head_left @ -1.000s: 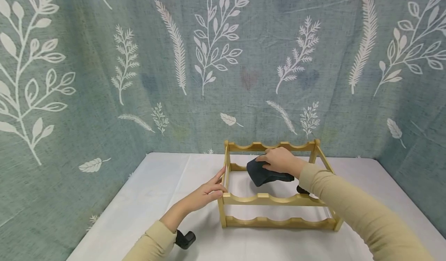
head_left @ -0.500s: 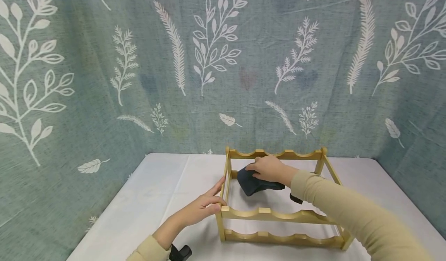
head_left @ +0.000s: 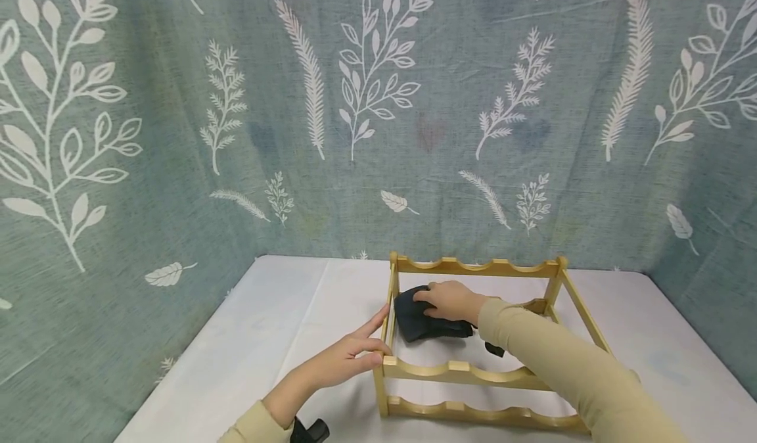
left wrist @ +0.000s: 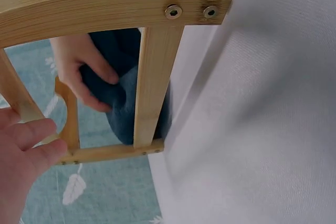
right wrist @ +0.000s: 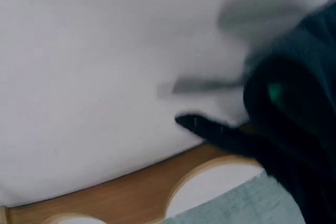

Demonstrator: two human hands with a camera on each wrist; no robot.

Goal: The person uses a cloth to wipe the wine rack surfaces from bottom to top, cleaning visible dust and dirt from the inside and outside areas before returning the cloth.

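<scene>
A two-tier wooden rack [head_left: 497, 376] with scalloped rails stands on the white table. My left hand [head_left: 347, 361] rests on its left side near the front corner, index finger stretched along the top rail. The left wrist view has these fingers [left wrist: 32, 132] lightly bent at the wood. My right hand [head_left: 452, 300] reaches down inside the frame and grips a folded dark blue cloth [head_left: 416, 321] from above. There the cloth [left wrist: 123, 98] lies close behind the rack's side post [left wrist: 157, 87]. Seen from the right wrist, the cloth [right wrist: 315, 45] has a loose fold; my fingers are hidden.
The white tabletop [head_left: 284, 318] extends on both sides of the rack. A teal leaf-patterned curtain [head_left: 378, 200] hangs behind it. My right sleeve [head_left: 562, 357] crosses above the rack's front rail. A black wrist device [head_left: 310, 431] shows below my left hand.
The rack has come toward me, with my left hand on its side. My right hand has moved the cloth leftward to the rack's left end.
</scene>
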